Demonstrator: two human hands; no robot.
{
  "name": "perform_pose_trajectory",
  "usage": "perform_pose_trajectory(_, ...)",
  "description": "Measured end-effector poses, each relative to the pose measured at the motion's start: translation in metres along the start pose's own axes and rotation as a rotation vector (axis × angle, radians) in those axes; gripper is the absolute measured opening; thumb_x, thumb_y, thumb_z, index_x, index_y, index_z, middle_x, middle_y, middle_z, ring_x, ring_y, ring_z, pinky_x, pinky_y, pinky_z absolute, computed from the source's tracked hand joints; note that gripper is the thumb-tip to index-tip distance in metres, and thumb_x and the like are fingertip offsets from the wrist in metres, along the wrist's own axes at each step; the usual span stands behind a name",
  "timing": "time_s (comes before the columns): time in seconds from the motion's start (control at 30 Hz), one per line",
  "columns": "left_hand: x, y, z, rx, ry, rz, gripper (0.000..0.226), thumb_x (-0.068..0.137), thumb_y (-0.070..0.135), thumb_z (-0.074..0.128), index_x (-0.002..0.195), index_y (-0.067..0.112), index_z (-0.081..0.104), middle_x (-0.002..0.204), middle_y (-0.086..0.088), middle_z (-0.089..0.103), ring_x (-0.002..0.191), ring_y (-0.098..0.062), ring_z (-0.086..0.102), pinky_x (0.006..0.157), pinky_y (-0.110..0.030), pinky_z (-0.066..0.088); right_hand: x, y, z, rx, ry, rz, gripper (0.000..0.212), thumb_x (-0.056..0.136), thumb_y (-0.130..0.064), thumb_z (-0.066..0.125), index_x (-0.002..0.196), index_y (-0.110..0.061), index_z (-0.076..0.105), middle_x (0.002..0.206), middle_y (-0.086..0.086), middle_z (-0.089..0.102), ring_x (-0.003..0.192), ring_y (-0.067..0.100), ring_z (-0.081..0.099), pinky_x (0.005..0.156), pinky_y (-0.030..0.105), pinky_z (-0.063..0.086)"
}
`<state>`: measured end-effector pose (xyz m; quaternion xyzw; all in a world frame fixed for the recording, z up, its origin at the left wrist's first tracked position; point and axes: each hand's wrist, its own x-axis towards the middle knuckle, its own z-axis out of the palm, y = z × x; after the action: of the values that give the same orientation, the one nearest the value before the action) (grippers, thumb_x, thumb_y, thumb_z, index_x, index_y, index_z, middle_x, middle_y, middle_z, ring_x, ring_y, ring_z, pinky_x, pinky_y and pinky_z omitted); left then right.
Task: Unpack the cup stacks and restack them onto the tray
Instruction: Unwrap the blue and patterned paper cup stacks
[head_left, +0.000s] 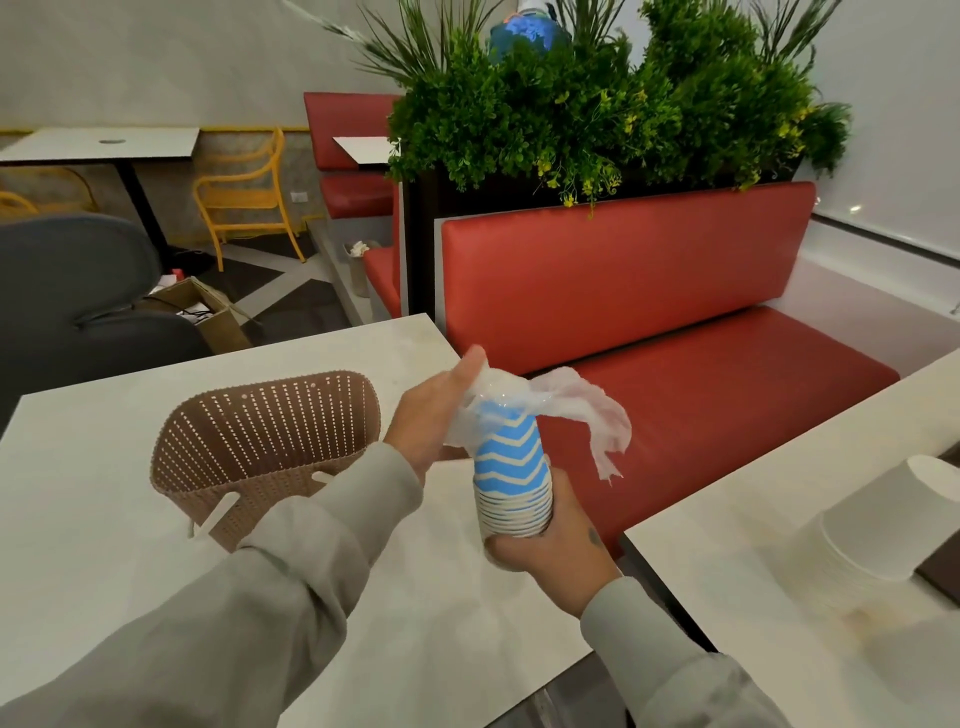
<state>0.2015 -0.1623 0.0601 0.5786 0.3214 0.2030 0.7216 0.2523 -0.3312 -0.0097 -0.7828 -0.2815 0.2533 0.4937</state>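
Observation:
A stack of blue-and-white zigzag paper cups (511, 478) is held upside down over the gap between two tables. My right hand (550, 540) grips the stack at its lower, rim end. Clear plastic wrap (571, 410) bunches over the top of the stack and trails to the right. My left hand (436, 410) is closed on that wrap at the stack's top left. A brown perforated tray or basket (265, 441) lies tilted on the white table (104, 519), left of my left forearm.
On the right table (753, 519) lies a stack of plain white cups (872, 530) on its side. A red bench (675, 332) with a planter (597, 114) behind it stands beyond the tables. A grey chair (78, 291), a cardboard box (208, 312) and yellow chairs are at the left.

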Motion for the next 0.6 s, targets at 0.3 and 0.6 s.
perform_pose_trajectory(0.3,0.003,-0.012,-0.002,-0.044,0.052,0.141,0.03,0.088,0.006,0.064,0.112,0.024,0.064,0.1,-0.001,0.065,0.092,-0.024,0.065,0.073,-0.045,0.061,0.003,0.008,-0.006,-0.033,0.011,0.032,0.065,0.07,-0.016,0.083,0.121,-0.029,0.044,0.097,-0.006,0.064,0.08,0.01,0.062,0.059,0.014,0.051)
perform_pose_trajectory(0.6,-0.002,-0.022,0.007,0.056,-0.013,0.117,0.022,0.071,0.031,0.063,0.083,0.017,0.074,0.083,-0.002,0.071,0.079,-0.018,0.063,0.072,-0.033,0.053,-0.008,0.017,-0.012,-0.075,0.075,0.026,0.072,0.065,-0.026,0.085,0.122,-0.032,0.042,0.101,-0.006,0.062,0.088,0.013,0.062,0.065,0.019,0.052)
